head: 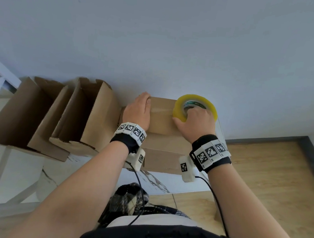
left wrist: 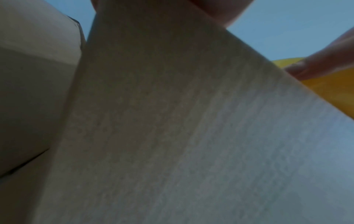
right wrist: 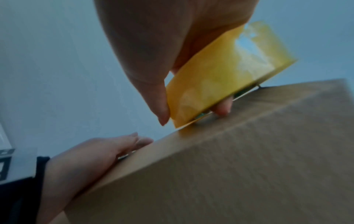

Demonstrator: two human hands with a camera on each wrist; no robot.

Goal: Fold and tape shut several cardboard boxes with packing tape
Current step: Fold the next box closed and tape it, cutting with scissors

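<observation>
We face a pale grey wall (head: 161, 32) with a white marble-patterned table (head: 31, 165) pushed against it. Two open brown cardboard boxes (head: 27, 113) stand on the table's left part, flaps up, just beside each other. To their right sits the closed brown cardboard box (head: 160, 136) we are working on, its far edge close to the wall and its near edge at the table's front.

Our left hand (head: 138, 110) lies flat on the box top near its left edge, fingers straight and pressing the cardboard. Our right hand (head: 198, 121) grips a roll of yellowish clear packing tape (head: 195, 107), fingers through its core, thumb on the outer face. In the right wrist view the roll is tilted, its lower edge touching the box top near the far edge.

Right of the table, wooden flooring (head: 272, 179) lies open.
</observation>
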